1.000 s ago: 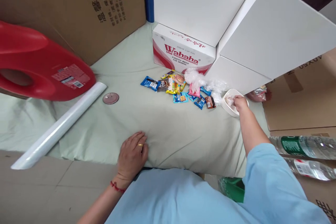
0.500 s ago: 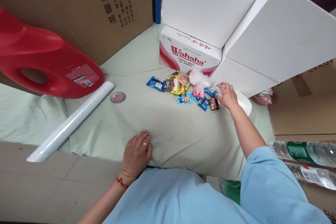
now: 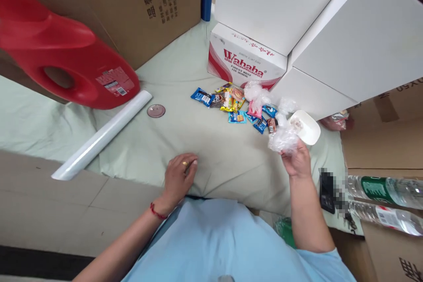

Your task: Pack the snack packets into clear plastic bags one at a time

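Observation:
My right hand is closed on a crumpled clear plastic bag, in front of a white dish. A small pale item, too small to name, shows inside the dish. My left hand rests near the front edge of the cloth, fingers loosely bent, with nothing visible in it. Several wrapped snacks lie in a cluster, among them a blue packet, a yellow packet, a pink packet and a brown packet. Another crumpled clear bag sits behind the pink packet.
A Wahaha carton and white boxes stand behind the snacks. At left are a red jug, a white roll and a round metallic disc. Plastic bottles and a dark phone-like object lie at right.
My right hand has drawn back toward me from beside the snacks, pulling the plastic bag with it. More of the dish shows. My left hand's fingers are more bent; the view has shifted.

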The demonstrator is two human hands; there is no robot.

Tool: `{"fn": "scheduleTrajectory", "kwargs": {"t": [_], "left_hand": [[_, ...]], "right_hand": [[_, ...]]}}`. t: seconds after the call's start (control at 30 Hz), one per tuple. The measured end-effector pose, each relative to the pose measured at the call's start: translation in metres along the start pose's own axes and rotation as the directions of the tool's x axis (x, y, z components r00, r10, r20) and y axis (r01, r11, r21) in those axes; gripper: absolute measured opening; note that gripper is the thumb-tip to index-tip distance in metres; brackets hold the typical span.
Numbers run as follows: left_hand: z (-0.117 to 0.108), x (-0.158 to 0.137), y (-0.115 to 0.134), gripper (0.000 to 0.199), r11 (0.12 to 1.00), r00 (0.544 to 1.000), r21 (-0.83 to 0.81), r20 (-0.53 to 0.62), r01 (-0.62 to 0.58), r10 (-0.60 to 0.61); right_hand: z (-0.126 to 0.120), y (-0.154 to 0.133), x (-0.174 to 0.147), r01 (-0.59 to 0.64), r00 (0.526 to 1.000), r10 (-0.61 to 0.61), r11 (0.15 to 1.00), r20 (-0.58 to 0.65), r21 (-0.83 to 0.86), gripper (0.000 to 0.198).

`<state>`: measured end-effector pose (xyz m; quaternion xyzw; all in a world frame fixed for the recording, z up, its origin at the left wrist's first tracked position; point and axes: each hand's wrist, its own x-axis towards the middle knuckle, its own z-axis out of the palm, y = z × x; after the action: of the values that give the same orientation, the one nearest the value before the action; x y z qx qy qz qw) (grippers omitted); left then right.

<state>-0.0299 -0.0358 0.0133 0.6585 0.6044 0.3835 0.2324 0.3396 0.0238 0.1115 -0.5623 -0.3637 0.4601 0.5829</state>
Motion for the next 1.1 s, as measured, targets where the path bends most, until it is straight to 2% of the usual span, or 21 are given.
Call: {"fn": "scheduleTrajectory", "kwargs": {"t": [0.07, 0.1, 0.17, 0.23, 0.3, 0.33, 0.37, 0.43, 0.47, 0.53, 0.6, 0.67, 0.77, 0.83, 0.9, 1.0, 1.1], "left_hand": [[0.001, 0.012, 0.018, 0.033, 0.952, 0.984, -0.261, 0.119, 0.159, -0.131], [0.004, 0.019, 0.027, 0.037, 0.887, 0.967, -0.397, 0.187, 0.235, -0.173], [0.013, 0.031, 0.046, 0.051, 0.701, 0.93, -0.62, 0.317, 0.351, -0.186], [0.025, 0.038, 0.062, 0.073, 0.588, 0.901, -0.702, 0.419, 0.402, -0.115], [0.037, 0.041, 0.073, 0.089, 0.574, 0.85, -0.691, 0.527, 0.439, -0.016], [0.041, 0.04, 0.076, 0.086, 0.585, 0.822, -0.673, 0.569, 0.453, 0.017], [0.045, 0.039, 0.079, 0.074, 0.593, 0.802, -0.655, 0.597, 0.467, 0.028], [0.049, 0.036, 0.079, 0.046, 0.589, 0.805, -0.644, 0.593, 0.488, -0.018], [0.049, 0.035, 0.078, 0.041, 0.575, 0.823, -0.653, 0.564, 0.494, -0.066], [0.045, 0.034, 0.073, 0.04, 0.539, 0.855, -0.681, 0.491, 0.496, -0.166], [0.038, 0.035, 0.067, 0.041, 0.514, 0.86, -0.693, 0.451, 0.506, -0.239], [0.03, 0.037, 0.059, 0.042, 0.491, 0.833, -0.673, 0.462, 0.553, -0.305], [0.019, 0.04, 0.047, 0.045, 0.453, 0.767, -0.62, 0.506, 0.641, -0.393], [0.012, 0.041, 0.039, 0.047, 0.455, 0.739, -0.582, 0.534, 0.674, -0.411], [0.006, 0.043, 0.031, 0.047, 0.475, 0.732, -0.557, 0.537, 0.681, -0.42], [-0.002, 0.046, 0.023, 0.047, 0.503, 0.758, -0.567, 0.492, 0.652, -0.428], [-0.011, 0.048, 0.017, 0.044, 0.554, 0.804, -0.583, 0.462, 0.594, -0.375]], "right_hand": [[0.016, 0.018, -0.028, -0.117, 0.993, 0.117, 0.992, 0.004, 0.046, 0.039], [0.024, 0.026, -0.039, -0.166, 0.986, 0.165, 0.985, 0.01, 0.048, 0.039], [0.039, 0.039, -0.056, -0.23, 0.973, 0.23, 0.973, 0.024, 0.015, 0.04], [0.049, 0.046, -0.065, -0.254, 0.966, 0.256, 0.966, 0.04, -0.037, 0.04], [0.054, 0.048, -0.069, -0.256, 0.963, 0.262, 0.963, 0.068, -0.084, 0.04], [0.055, 0.048, -0.069, -0.249, 0.963, 0.258, 0.963, 0.08, -0.103, 0.04], [0.055, 0.047, -0.068, -0.239, 0.964, 0.25, 0.963, 0.086, -0.121, 0.04], [0.052, 0.046, -0.065, -0.217, 0.97, 0.23, 0.964, 0.074, -0.151, 0.042], [0.05, 0.047, -0.063, -0.207, 0.974, 0.219, 0.965, 0.061, -0.159, 0.043], [0.044, 0.049, -0.06, -0.192, 0.979, 0.2, 0.967, 0.035, -0.166, 0.043], [0.038, 0.053, -0.059, -0.183, 0.982, 0.19, 0.968, 0.023, -0.17, 0.043], [0.033, 0.057, -0.058, -0.181, 0.982, 0.188, 0.966, 0.022, -0.183, 0.042], [0.027, 0.06, -0.058, -0.211, 0.976, 0.219, 0.959, 0.022, -0.192, 0.042], [0.024, 0.06, -0.058, -0.241, 0.969, 0.248, 0.953, 0.013, -0.185, 0.043], [0.02, 0.06, -0.057, -0.26, 0.964, 0.265, 0.949, 0.001, -0.176, 0.044], [0.015, 0.061, -0.055, -0.269, 0.962, 0.271, 0.948, -0.012, -0.167, 0.044], [0.013, 0.065, -0.053, -0.252, 0.968, 0.249, 0.951, -0.037, -0.178, 0.044]]}}
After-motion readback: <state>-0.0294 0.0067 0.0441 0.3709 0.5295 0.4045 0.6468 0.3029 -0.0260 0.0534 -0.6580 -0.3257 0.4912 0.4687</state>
